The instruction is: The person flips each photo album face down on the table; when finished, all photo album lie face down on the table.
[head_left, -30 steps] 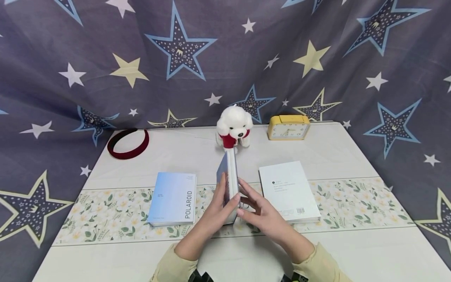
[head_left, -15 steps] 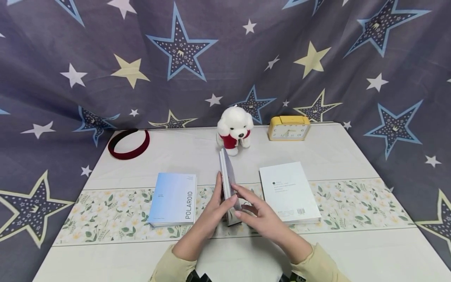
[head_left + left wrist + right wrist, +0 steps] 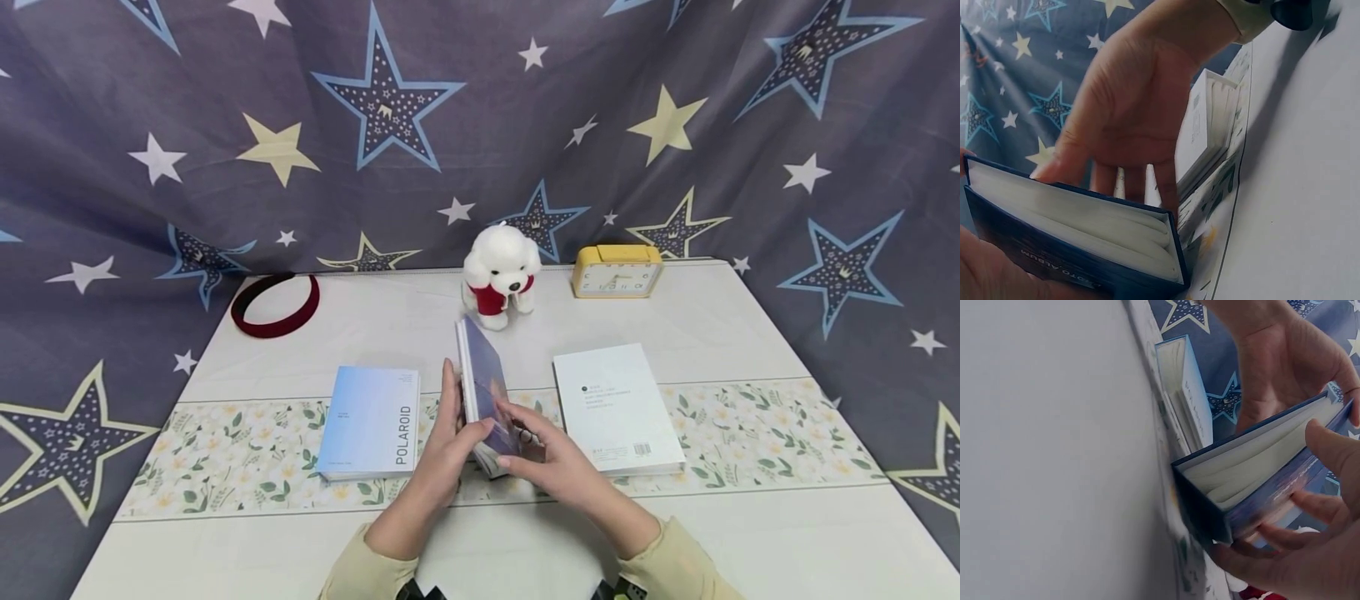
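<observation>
A thick photo album (image 3: 486, 362) with a dark blue-purple cover is held on end between both hands, leaning to the left. My left hand (image 3: 442, 450) grips it from the left, thumb across its near edge and fingers behind the far cover. From the right, my right hand (image 3: 558, 458) holds the cover with its fingertips, thumb low at the near edge. Pale pages show between the covers of the album (image 3: 1079, 219) in the left wrist view, with part of the lettering "ALBUM" on the lower cover. In the right wrist view, fingers (image 3: 1322, 506) of the right hand lie against the cover.
A light blue album marked POLAROID (image 3: 367, 421) lies left of the hands, a white album (image 3: 618, 408) right of them. Behind stand a white plush dog (image 3: 498, 271) in red and a yellow clock (image 3: 617, 272). A dark red headband (image 3: 277, 321) lies at the back left.
The album has turned and tipped leftward, from nearly edge-on to showing its right-hand cover. Both hands have kept hold, the left shifting slightly left. The other things stay put.
</observation>
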Available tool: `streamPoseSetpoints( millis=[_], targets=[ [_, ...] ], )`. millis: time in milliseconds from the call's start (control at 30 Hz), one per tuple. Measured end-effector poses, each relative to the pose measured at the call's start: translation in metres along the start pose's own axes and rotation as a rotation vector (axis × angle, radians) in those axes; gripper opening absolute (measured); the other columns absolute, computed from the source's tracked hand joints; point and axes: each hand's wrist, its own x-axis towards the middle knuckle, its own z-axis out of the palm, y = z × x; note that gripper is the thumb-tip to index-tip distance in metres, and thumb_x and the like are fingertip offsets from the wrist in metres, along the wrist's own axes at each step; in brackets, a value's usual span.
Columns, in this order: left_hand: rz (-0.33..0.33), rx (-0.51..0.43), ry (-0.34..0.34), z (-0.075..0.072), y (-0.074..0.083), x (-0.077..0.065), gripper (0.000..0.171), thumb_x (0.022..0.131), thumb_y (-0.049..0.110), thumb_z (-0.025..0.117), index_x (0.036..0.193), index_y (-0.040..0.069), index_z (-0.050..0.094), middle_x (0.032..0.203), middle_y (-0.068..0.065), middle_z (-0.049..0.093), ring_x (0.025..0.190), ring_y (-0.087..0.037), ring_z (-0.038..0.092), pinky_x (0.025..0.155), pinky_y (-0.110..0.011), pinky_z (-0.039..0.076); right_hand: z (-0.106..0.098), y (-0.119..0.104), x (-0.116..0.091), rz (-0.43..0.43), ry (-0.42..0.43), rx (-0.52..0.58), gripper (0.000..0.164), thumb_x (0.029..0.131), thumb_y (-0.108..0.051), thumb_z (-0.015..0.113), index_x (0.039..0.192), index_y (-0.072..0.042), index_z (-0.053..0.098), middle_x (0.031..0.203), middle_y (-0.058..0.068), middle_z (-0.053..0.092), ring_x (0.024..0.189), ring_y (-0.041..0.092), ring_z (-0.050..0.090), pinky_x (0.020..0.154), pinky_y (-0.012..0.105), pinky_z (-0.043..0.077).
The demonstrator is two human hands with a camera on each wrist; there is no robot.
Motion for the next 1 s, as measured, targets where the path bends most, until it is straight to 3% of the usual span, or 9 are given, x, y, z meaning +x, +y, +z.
streamPoseSetpoints(
  millis=[233,500,700,1000],
  targets=[
    [0.031,-0.003,0.011,-0.0017,0.0021,-0.0007,0.092,0.088,0.01,0.052,0.157,0.023,-0.008,0.163,-0.01,-0.005,0.147,-0.032,0.008,0.113,-0.048,0.02,-0.0021,0.0051,0.0001,0.144,-0.026,0.001,0.071,0.091,-0.018,0.071,0.15,-0.004,0.034,0.151,0.024,0.035,0.127,0.046,0.046,0.1,0.054,0.042],
    [0.071,-0.019,0.048,-0.0031,0.0032,-0.0003,0.088,0.085,0.002,0.048,0.158,0.016,0.0,0.163,-0.006,0.002,0.147,-0.03,0.015,0.111,-0.045,0.027,-0.0024,0.0074,0.0001,0.347,-0.034,0.15,0.097,0.091,-0.026,0.072,0.152,0.01,0.005,0.145,0.032,0.04,0.13,0.04,0.047,0.103,0.044,0.042],
    [0.058,-0.053,0.061,-0.0037,0.0039,-0.0011,0.085,0.086,-0.002,0.042,0.158,0.017,0.001,0.163,-0.006,0.002,0.147,-0.03,0.012,0.112,-0.046,0.025,-0.001,0.0092,0.001,0.377,-0.01,0.207,0.084,0.091,-0.024,0.071,0.149,0.012,0.022,0.144,0.03,0.042,0.128,0.038,0.048,0.1,0.037,0.046],
    [0.013,-0.115,0.088,-0.0065,0.001,-0.0026,0.066,0.101,0.003,0.028,0.158,0.018,-0.002,0.163,-0.004,-0.008,0.148,-0.024,-0.007,0.117,-0.045,0.005,0.0033,0.004,-0.0034,0.397,0.155,0.2,0.077,0.087,-0.018,0.075,0.147,0.005,0.033,0.138,0.025,0.049,0.123,0.035,0.052,0.098,0.041,0.046]
  ],
)
